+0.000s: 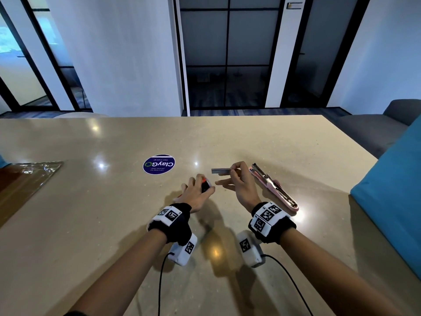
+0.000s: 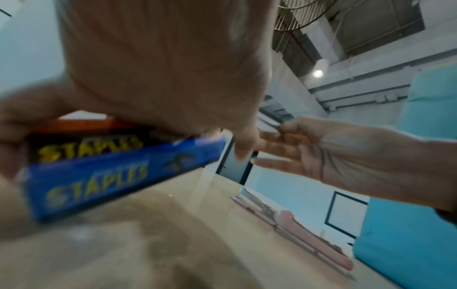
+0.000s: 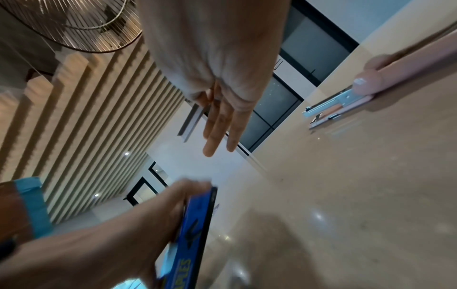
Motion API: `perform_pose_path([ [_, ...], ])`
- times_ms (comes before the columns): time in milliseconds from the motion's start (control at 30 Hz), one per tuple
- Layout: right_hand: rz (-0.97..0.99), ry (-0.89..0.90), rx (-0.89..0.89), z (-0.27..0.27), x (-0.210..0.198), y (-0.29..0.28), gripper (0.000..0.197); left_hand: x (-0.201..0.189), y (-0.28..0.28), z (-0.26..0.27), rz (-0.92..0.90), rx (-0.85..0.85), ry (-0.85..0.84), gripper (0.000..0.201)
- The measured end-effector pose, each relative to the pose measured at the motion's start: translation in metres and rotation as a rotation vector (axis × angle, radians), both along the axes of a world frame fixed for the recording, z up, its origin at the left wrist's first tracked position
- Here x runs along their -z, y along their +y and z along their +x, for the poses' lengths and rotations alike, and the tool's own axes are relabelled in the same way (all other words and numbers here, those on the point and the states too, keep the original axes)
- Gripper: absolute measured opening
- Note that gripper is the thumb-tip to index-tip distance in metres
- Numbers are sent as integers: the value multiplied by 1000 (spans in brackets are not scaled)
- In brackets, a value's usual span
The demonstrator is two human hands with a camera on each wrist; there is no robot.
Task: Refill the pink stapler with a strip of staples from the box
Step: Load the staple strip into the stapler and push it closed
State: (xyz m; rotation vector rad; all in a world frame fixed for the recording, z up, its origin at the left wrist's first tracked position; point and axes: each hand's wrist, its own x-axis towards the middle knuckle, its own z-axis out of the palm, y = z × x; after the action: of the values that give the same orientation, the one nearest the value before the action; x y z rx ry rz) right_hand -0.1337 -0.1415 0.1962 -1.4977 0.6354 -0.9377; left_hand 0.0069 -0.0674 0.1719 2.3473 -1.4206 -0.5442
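My left hand (image 1: pixel 197 190) grips the blue staples box (image 2: pixel 118 172) low over the beige table (image 1: pixel 114 201); in the head view only its red and black end (image 1: pixel 205 184) shows past my fingers. My right hand (image 1: pixel 239 179) is raised just right of it and pinches a grey strip of staples (image 1: pixel 221 171) between thumb and forefinger, the strip pointing left. The other fingers are stretched out. The pink stapler (image 1: pixel 274 187) lies unfolded flat on the table to the right of my right hand, its metal channel (image 3: pixel 329 103) facing up.
A round purple sticker (image 1: pixel 159 164) is stuck on the table beyond my hands. A clear plastic sheet over a brown surface (image 1: pixel 25 176) lies at the left edge. A blue cushion (image 1: pixel 391 192) stands against the table's right side, with a grey sofa (image 1: pixel 373 128) behind it.
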Motion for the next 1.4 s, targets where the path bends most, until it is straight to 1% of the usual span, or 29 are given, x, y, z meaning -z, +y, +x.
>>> perform_pose_path([
  [67,22,-1,26,-5,4,-3,10,2,4,2,55,-56,17,64],
  [100,35,-4,38,-8,6,-4,11,2,5,3,79,-71,-11,71],
  [133,50,-7,49,-10,8,-6,11,6,5,5,96,-87,-40,72],
  [167,65,-9,58,-12,10,-8,12,9,6,8,108,-92,-90,70],
  [233,85,-6,72,-15,13,-10,12,13,5,13,135,-176,-177,64],
  [333,79,18,77,-17,15,-11,11,13,10,16,206,-321,-169,64],
  [367,69,29,80,-17,16,-11,11,13,12,17,234,-327,-198,66],
  [433,55,45,83,-18,16,-12,13,11,14,19,249,-259,-323,67],
  [467,50,52,82,-18,17,-12,16,11,13,21,191,-214,-361,63],
  [500,39,65,81,-17,17,-12,17,8,12,21,65,-169,-340,56],
  [533,22,80,77,-16,17,-12,18,4,10,20,-97,-125,-240,48],
  [567,-6,101,75,-15,17,-13,17,-1,7,17,-262,-75,-69,41],
  [600,-36,120,70,-14,17,-13,16,-9,4,12,-384,-37,126,36],
  [633,-67,136,63,-12,17,-12,13,-17,3,6,-446,-19,314,35],
  [667,-95,143,57,-11,18,-12,11,-25,1,1,-451,-22,460,37],
  [700,-121,145,53,-10,17,-11,9,-31,-1,-3,-419,-30,546,40],
  [733,-139,142,55,-10,17,-11,9,-34,-3,-5,-372,-27,594,41],
  [800,-161,126,54,-13,15,-12,12,-34,-8,-7,-317,21,618,37],
  [867,-180,112,31,-20,14,-15,17,-32,-15,-7,-338,63,600,29],
  [933,-197,139,6,-31,15,-20,18,-30,-24,-10,-365,113,537,24],
  [1000,-207,233,-19,-43,14,-24,7,-31,-30,-18,-361,201,453,20],
  [1033,-227,282,-25,-50,12,-27,7,-31,-34,-24,-349,250,419,18],
  [1100,-289,349,-36,-60,13,-34,18,-31,-42,-37,-350,318,363,16],
  [1200,-349,432,-37,-72,15,-48,16,-29,-53,-53,-361,373,311,15],
  [1267,-348,530,-14,-80,16,-58,17,-26,-61,-58,-342,375,316,21],
  [1300,-372,587,19,-84,18,-63,17,-24,-65,-60,-319,368,302,29],
  [1367,-443,730,106,-91,23,-76,13,-20,-72,-60,-268,363,229,43],
  [1400,-476,818,129,-95,28,-82,11,-17,-75,-59,-261,362,183,44],
])
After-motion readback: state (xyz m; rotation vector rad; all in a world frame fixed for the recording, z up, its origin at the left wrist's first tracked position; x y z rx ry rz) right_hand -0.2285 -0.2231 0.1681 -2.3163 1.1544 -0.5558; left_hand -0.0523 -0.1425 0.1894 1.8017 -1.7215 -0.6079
